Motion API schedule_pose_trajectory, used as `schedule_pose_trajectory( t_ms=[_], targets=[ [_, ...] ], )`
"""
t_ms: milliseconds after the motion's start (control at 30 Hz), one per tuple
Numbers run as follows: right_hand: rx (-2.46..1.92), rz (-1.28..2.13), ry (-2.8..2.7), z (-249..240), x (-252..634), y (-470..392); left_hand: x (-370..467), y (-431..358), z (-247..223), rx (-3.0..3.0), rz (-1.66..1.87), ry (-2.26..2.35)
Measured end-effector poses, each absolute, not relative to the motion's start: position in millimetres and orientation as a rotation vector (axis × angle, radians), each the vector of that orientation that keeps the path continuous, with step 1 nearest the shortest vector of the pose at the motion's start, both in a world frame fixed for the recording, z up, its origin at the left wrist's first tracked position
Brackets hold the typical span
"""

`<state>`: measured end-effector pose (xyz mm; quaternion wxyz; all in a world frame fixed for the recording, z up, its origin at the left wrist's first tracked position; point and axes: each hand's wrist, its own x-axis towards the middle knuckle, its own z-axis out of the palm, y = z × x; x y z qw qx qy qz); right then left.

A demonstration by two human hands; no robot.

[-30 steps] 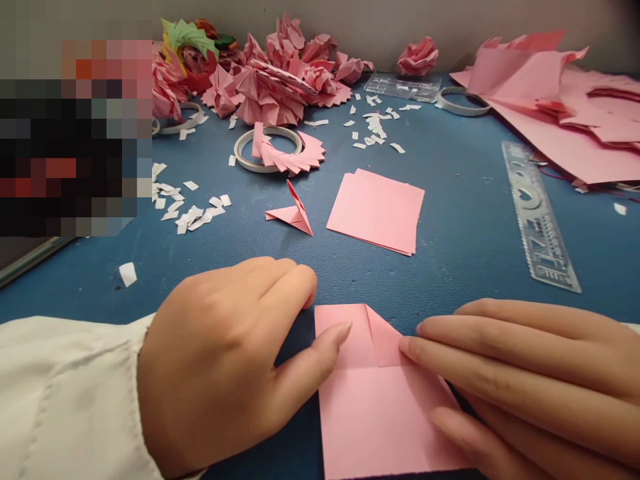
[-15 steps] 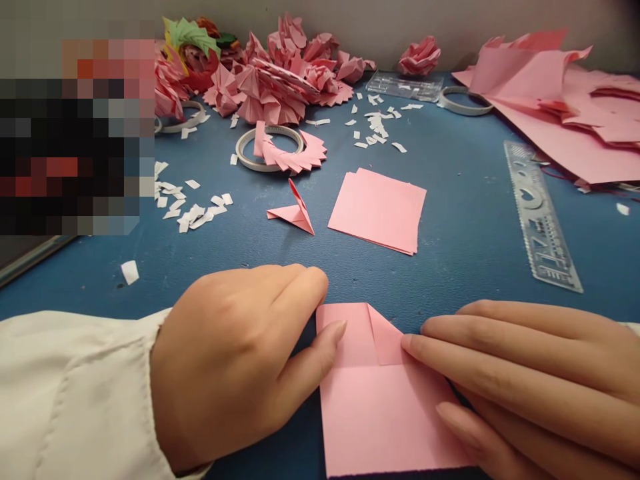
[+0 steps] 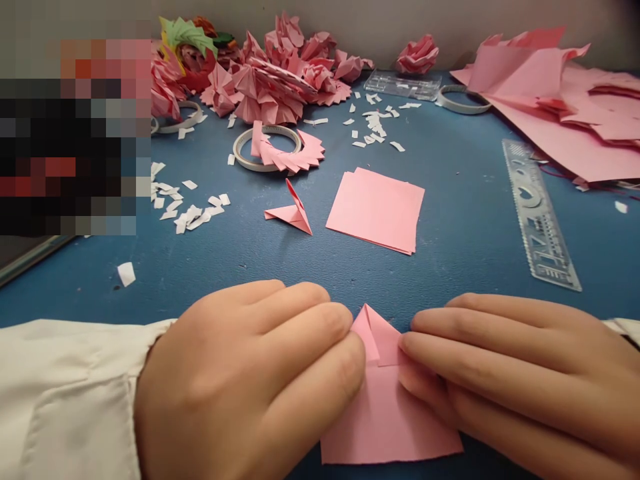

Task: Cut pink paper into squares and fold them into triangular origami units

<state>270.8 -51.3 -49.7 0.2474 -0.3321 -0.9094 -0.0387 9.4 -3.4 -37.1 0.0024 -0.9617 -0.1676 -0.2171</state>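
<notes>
Flat on the blue table in front of me lies a sheet of pink paper (image 3: 385, 427), its two far corners folded inward to a point and a crease running across below them. My left hand (image 3: 260, 373) is closed over the left folded corner, fingertips pressed on it, its thumb hidden. From the other side, my right hand (image 3: 505, 367) pins the right edge, fingers long and together, thumb tucked beneath on the paper. Beyond the hands are a small folded pink piece (image 3: 293, 215) and a stack of pink paper squares (image 3: 376, 210).
A partial ring of pink folded pieces (image 3: 290, 157) leans on a tape roll (image 3: 243, 157). White scraps (image 3: 193, 217) are scattered about. A clear ruler (image 3: 543, 217) lies right. Pink paper flowers (image 3: 273, 80) and large pink sheets (image 3: 540, 113) fill the back.
The left far corner of the paper, flat before, is now folded inward under my left hand, which has moved right. My right thumb has drawn in beneath the fingers.
</notes>
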Motion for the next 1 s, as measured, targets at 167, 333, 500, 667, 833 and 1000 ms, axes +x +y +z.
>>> schedule_pose_trajectory(
  t_ms=[167, 333, 500, 667, 833, 1000],
  targets=[
    [-0.767, -0.132, -2.53, -53, 276, -46, 18, -10, -39, -2.982, -0.783, -0.642],
    [-0.806, -0.018, -2.529, -58, 279, -48, 19, -13, -41, -3.014, -0.738, -0.629],
    [-0.821, -0.046, -2.522, -59, 278, -48, 15, -12, -44, -3.047, -0.696, -0.627],
    [-0.797, -0.02, -2.509, -61, 279, -48, 15, -12, -46, -3.032, -0.704, -0.623],
    [-0.778, -0.001, -2.574, -58, 281, -43, 18, -13, -47, -3.015, -0.778, -0.664],
    [-0.788, -0.037, -2.556, -58, 277, -41, 20, -12, -47, -3.004, -0.822, -0.635]
  ],
)
